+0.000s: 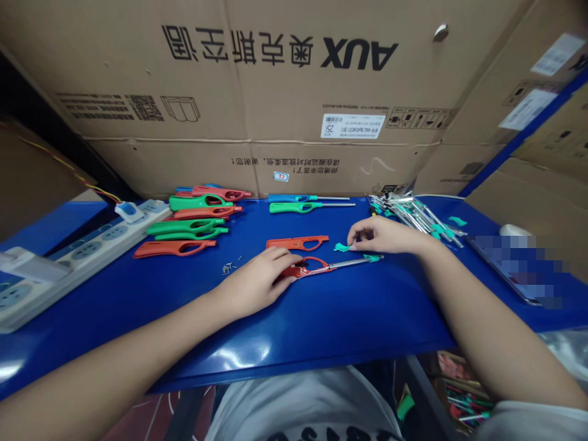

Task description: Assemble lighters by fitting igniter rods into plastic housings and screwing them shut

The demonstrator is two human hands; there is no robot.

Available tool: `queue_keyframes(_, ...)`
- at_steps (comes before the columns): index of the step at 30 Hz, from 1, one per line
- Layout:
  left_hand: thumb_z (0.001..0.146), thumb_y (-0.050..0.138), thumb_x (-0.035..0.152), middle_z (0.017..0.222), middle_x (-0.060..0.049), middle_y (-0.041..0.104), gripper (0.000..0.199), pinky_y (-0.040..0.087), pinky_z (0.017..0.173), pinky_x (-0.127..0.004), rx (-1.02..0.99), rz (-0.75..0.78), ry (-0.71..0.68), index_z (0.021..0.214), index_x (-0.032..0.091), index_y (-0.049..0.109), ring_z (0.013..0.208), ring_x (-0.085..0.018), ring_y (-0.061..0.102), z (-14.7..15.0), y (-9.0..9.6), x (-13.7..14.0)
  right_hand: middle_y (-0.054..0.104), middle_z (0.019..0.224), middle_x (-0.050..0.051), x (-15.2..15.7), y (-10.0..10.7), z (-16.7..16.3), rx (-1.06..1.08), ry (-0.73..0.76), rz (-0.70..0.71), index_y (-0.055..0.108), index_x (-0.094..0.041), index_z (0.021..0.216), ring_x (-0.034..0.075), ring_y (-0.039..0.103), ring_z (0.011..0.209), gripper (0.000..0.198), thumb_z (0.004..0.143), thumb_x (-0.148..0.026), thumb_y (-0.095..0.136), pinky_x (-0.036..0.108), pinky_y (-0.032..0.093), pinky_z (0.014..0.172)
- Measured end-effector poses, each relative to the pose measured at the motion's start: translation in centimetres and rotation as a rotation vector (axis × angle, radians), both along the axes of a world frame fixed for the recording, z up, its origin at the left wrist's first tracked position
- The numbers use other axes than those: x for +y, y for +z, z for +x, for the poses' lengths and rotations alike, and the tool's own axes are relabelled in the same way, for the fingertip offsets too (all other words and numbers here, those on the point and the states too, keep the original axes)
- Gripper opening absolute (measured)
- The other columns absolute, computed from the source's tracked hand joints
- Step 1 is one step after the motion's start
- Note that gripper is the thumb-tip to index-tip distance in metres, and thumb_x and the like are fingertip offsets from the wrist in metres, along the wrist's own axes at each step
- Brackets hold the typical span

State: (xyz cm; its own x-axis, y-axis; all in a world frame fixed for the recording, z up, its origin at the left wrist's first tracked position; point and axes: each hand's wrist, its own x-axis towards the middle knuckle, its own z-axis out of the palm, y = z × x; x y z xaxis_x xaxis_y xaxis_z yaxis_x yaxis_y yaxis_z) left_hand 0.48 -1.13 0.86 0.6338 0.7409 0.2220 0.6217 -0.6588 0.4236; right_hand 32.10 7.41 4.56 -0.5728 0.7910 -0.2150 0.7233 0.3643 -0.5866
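Note:
My left hand is closed around the handle end of an orange-red lighter, whose open shell shows thin wires. Its metal tube points right, with a bit of green tape near the tip. With fingers curled, my right hand pinches a crumpled green piece of tape just above the tube. A separate orange-red shell half lies behind the lighter. Small screws are scattered to the left of my left hand.
Several coloured handle shells lie at the left, beside a white power strip. Behind are blue and green lighters. Metal tubes are piled at the right, near a phone. A cardboard wall closes the back.

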Motion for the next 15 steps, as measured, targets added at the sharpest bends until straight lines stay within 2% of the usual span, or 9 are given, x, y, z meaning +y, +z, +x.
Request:
queue_keyframes(4,0.097,0.058,0.026,0.131,-0.013,0.064,0.036,0.053,0.101,-0.046,0.022,0.008,0.019,0.132,0.02,0.059,0.119,-0.027,0.063,0.1,0.4,-0.2,0.064,0.076,0.002,0.4,-0.1,0.7,-0.06,0.023,0.094,0.072,-0.016,0.101,0.013,0.053,0.064,0.036,0.08,-0.044,0.072,0.026,0.042,0.059)
queue_keyframes(8,0.097,0.058,0.025,0.129,-0.012,0.065,0.031,0.053,0.101,-0.045,0.019,0.013,0.032,0.128,0.019,0.062,0.118,-0.027,0.063,0.1,0.4,-0.1,0.068,0.093,0.006,0.3,-0.3,0.4,-0.045,0.107,0.164,0.073,-0.016,0.093,0.015,0.057,0.075,0.029,0.084,-0.043,0.068,0.029,0.045,0.067)
queue_keyframes(15,0.093,0.063,0.018,0.116,-0.01,0.069,0.024,0.055,0.096,-0.04,-0.06,-0.002,0.065,0.118,0.017,0.064,0.108,-0.024,0.066,0.1,-0.1,0.2,0.071,0.092,0.006,-1.3,-0.2,-2.0,0.125,0.17,0.207,0.074,-0.017,0.09,0.016,0.062,0.079,0.023,0.091,-0.038,0.064,0.028,0.047,0.072)
